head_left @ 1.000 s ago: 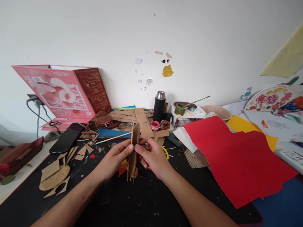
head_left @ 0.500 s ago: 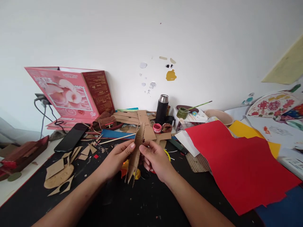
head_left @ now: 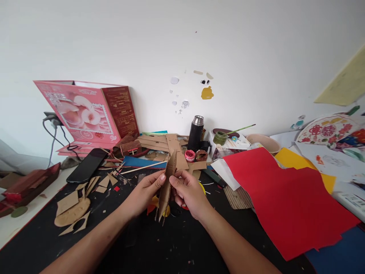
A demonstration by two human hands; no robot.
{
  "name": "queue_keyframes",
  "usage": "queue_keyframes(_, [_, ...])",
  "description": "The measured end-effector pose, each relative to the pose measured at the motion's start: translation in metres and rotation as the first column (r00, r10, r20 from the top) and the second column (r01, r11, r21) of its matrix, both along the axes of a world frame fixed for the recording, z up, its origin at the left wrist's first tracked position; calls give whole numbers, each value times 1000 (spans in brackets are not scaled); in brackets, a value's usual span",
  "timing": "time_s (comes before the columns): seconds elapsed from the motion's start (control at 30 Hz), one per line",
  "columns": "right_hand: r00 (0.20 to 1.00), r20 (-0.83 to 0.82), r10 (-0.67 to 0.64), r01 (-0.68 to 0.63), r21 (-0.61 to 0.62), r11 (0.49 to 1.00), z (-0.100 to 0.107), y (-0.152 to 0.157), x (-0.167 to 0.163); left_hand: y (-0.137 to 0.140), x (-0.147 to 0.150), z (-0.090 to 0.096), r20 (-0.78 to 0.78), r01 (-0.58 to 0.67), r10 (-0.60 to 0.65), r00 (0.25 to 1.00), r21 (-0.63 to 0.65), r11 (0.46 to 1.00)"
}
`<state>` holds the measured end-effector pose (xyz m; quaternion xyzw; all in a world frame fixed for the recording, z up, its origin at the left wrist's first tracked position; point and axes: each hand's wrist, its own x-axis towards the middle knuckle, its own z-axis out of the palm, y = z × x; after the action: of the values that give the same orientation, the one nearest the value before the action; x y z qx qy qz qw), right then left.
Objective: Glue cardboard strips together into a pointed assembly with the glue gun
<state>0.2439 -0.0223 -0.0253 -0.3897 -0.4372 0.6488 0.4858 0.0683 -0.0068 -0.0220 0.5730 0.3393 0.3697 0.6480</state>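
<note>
Between my two hands, above the black table mat, I hold a long narrow cardboard piece [head_left: 166,190] with raised sides, like a trough, one end pointing away from me. My left hand [head_left: 151,190] grips its left side, thumb on top. My right hand [head_left: 186,191] pinches its right side, with the thumb near the upper edge and the other fingers curled beneath. Partly hidden under the cardboard are a yellow object [head_left: 165,211] and an orange one [head_left: 151,207] whose kinds I cannot make out.
Cardboard scraps [head_left: 68,201] and a phone [head_left: 87,165] lie at left, near a pink box [head_left: 85,114]. A black thermos [head_left: 196,133], a pink paint jar [head_left: 189,155] and a green jar with a brush [head_left: 220,137] stand behind. Red paper [head_left: 285,194] covers the right side.
The raised sides of the cardboard piece have come closer together between my hands, narrowing the trough. The view has shifted slightly.
</note>
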Motion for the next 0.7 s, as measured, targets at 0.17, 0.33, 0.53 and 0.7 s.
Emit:
queue_keyframes(0.17, [1000,1,14,-14,-21,1000,0,1,1,0,2,3,5,4,-4,1000,-3,1000])
queue_keyframes(0.33, [1000,5,26,-25,-35,999,-2,1,0,0,1,2,22,29,-28,999,-12,1000])
queue_keyframes(0.53, [999,-3,38,-38,-21,999,0,0,0,0,1,5,-17,8,-8,1000,4,1000])
queue_keyframes(0.7, [1000,-1,26,-26,-9,1000,0,0,2,1,0,4,-31,-13,14,999,34,999])
